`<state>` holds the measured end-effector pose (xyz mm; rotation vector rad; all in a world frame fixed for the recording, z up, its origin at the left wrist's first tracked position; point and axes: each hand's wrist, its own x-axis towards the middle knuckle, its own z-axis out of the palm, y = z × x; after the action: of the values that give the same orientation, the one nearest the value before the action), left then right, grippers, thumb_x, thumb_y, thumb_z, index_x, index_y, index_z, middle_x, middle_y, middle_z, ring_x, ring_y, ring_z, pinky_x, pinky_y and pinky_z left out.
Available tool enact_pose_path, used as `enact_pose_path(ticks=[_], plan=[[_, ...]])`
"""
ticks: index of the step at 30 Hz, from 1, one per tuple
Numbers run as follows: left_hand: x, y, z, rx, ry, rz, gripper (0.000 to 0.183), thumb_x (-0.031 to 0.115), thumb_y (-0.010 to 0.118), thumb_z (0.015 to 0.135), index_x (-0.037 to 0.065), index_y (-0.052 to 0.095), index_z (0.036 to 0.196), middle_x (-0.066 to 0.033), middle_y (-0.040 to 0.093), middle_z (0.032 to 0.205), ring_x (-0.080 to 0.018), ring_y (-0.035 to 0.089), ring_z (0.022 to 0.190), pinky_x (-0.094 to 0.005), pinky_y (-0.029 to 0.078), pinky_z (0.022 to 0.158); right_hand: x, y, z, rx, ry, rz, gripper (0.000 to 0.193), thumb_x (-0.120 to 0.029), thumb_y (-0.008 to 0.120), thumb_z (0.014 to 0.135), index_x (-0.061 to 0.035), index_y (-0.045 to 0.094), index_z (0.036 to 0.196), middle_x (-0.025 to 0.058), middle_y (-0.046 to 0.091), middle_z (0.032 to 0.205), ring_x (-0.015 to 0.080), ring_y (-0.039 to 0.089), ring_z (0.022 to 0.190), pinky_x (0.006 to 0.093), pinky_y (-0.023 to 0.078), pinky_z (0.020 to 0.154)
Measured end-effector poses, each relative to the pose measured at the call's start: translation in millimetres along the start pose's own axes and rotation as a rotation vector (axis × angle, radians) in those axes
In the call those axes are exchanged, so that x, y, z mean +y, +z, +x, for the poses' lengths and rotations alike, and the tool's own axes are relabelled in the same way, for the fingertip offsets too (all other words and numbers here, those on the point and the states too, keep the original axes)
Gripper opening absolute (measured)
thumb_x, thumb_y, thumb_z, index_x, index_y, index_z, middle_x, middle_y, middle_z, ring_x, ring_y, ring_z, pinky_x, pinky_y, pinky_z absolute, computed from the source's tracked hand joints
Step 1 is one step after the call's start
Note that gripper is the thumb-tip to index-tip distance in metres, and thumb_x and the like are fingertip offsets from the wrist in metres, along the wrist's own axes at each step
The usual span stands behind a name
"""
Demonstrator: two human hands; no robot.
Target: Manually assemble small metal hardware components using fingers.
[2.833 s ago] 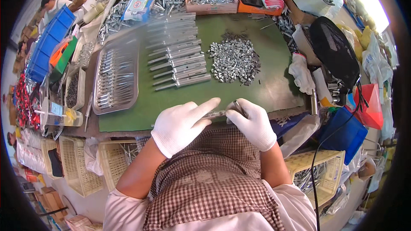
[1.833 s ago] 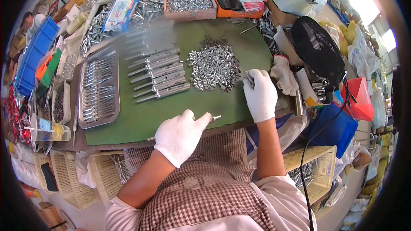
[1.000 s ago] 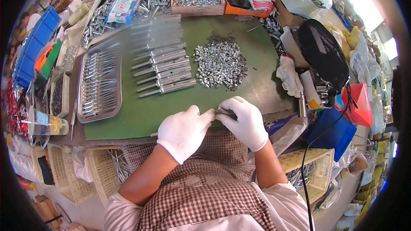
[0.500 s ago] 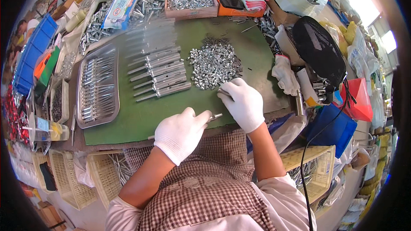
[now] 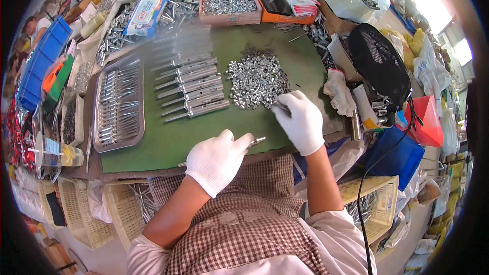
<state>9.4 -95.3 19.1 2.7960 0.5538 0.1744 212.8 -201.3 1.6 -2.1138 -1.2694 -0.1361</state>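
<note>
My left hand [image 5: 216,160], in a white knit glove, is closed around a thin metal rod [image 5: 259,141]. Its silver end sticks out past the thumb and forefinger, over the mat's near edge. Beside the pile of small silver metal fittings [image 5: 254,84], my right hand [image 5: 303,124], also gloved, has its fingers pinched together. What lies between those fingertips is too small to make out. Small dark pins [image 5: 259,52] lie along the pile's far and right sides. Left of the pile, several metal tubes with thin rods [image 5: 206,95] lie in a slanted row.
A green mat [image 5: 153,153] covers the bench. At left stands a metal tray [image 5: 95,122] of slim rods. A pink box [image 5: 229,19] of small parts sits at the back. To the right are a black mesh bag [image 5: 379,63], a loose glove [image 5: 338,91] and a hanging black cable [image 5: 364,183].
My right hand has shifted slightly right, its fingertips now by the pile's lower right edge. My left hand keeps hold of the rod, almost still. The whole view has shifted slightly.
</note>
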Motion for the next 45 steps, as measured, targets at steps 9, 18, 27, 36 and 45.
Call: enact_pose_path(ticks=[9,18,27,36,45], plan=[[0.1,-1.3,1.1,0.010,0.012,-0.009,0.016,0.029,0.064,0.096,0.027,0.068,0.111,-0.0063,0.055,0.077,-0.0279,0.063,0.060,-0.0406,0.052,0.054,-3.8,7.6,6.0,0.029,0.057,-0.006,0.014,-0.014,0.077,0.083,-0.0068,0.071,0.093,0.0101,0.066,0.089,0.0312,0.068,0.078,0.0386,0.054,0.070],[-2.5,1.2,-0.2,0.030,0.019,-0.020,0.016,0.030,0.063,0.096,0.026,0.069,0.111,-0.0063,0.056,0.077,-0.0283,0.064,0.061,-0.0405,0.053,0.054,-12.7,1.4,-3.6,-0.161,0.011,-0.129,0.014,-0.017,0.073,0.084,-0.0091,0.071,0.095,0.0114,0.066,0.090,0.0330,0.068,0.081,0.0432,0.054,0.071],[-1.6,-0.3,-1.1,0.038,0.040,-0.032,0.016,0.029,0.063,0.097,0.025,0.069,0.111,-0.0075,0.058,0.078,-0.0291,0.066,0.063,-0.0409,0.055,0.055,-18.3,-4.8,14.0,-0.378,-0.064,-0.462,0.016,-0.015,0.067,0.086,-0.0093,0.068,0.101,0.0139,0.066,0.088,0.0355,0.067,0.084,0.0458,0.055,0.074],[-0.8,-0.5,-1.5,0.024,0.029,-0.003,0.016,0.029,0.064,0.096,0.026,0.067,0.111,-0.0078,0.057,0.079,-0.0280,0.066,0.063,-0.0404,0.055,0.056,-13.9,-8.5,-9.5,-0.291,-0.075,-0.015,0.016,-0.019,0.072,0.085,-0.0063,0.069,0.095,0.0152,0.065,0.089,0.0372,0.066,0.082,0.0449,0.053,0.073],[3.2,2.3,-4.3,0.021,0.012,0.033,0.019,0.029,0.065,0.094,0.026,0.067,0.113,-0.0071,0.057,0.080,-0.0277,0.066,0.063,-0.0402,0.055,0.056,-16.8,-14.1,0.1,-0.299,-0.187,-0.116,0.012,-0.016,0.073,0.083,-0.0079,0.069,0.091,0.0134,0.065,0.086,0.0339,0.067,0.080,0.0426,0.054,0.069]])
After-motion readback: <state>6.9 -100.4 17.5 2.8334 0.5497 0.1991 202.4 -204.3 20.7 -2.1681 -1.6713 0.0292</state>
